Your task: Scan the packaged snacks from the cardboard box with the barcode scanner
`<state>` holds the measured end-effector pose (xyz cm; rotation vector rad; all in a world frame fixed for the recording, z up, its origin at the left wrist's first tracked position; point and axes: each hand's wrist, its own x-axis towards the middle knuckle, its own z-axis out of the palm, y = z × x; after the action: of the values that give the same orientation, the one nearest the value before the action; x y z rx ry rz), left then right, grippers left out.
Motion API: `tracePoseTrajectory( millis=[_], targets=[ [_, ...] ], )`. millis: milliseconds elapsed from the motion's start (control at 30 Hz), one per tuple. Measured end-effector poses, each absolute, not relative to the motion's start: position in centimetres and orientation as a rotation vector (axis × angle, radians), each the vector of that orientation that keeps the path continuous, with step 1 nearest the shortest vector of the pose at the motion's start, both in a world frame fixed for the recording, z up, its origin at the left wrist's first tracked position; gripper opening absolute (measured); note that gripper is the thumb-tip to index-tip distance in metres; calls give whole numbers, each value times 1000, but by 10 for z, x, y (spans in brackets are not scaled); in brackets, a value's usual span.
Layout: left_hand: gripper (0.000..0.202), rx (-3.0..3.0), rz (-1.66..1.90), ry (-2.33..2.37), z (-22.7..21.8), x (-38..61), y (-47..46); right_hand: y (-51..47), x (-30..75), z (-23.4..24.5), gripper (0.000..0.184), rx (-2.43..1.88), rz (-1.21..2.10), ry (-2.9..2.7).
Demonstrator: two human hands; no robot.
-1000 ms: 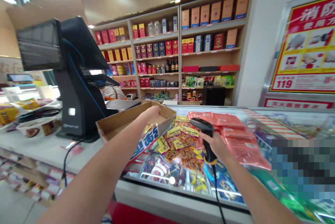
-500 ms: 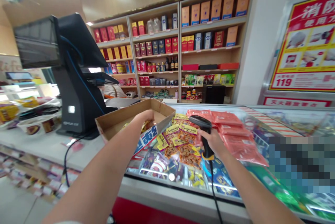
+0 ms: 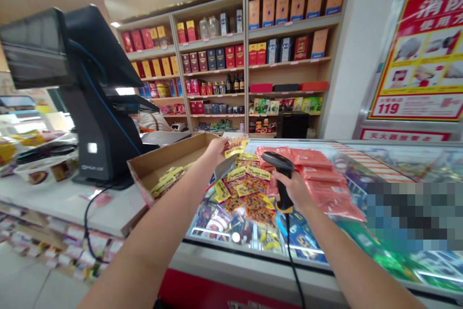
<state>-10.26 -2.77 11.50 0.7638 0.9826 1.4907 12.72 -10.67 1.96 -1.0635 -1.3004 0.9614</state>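
My left hand [image 3: 214, 150] is closed on a small snack packet [image 3: 235, 145] with a yellow label, lifted just above the right end of an open cardboard box [image 3: 159, 162]. More such packets lie inside the box at its near left. My right hand [image 3: 294, 191] grips a black barcode scanner [image 3: 280, 169] by its handle, head pointing left toward the held packet. Under the scanner, a loose pile of yellow-labelled snack packets [image 3: 249, 188] rests on the glass freezer lid [image 3: 253, 246]. The scanner's cable [image 3: 294, 270] hangs down toward me.
A stack of pink packets [image 3: 321, 179] lies right of the scanner. A black till terminal [image 3: 90, 92] stands on the white counter [image 3: 65, 203] at left, with trays of goods beyond. Shelves of boxes and bottles [image 3: 235, 63] line the back wall. A red poster [image 3: 419, 58] hangs right.
My left hand reached into the box, then came up and to the right with a snack packet. The scanner hand stayed nearly still. The view shifted slightly left.
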Motion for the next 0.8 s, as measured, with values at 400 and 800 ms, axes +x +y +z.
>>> tracePoseTrajectory(
  millis=[400, 800],
  targets=[
    [32, 1307, 1497, 998, 15, -72, -53, -121, 126, 30, 31, -911, 1155, -1425],
    [18, 1561, 1506, 1138, 3, -66, -54, -121, 121, 24, 31, -901, 1196, -1523]
  ],
)
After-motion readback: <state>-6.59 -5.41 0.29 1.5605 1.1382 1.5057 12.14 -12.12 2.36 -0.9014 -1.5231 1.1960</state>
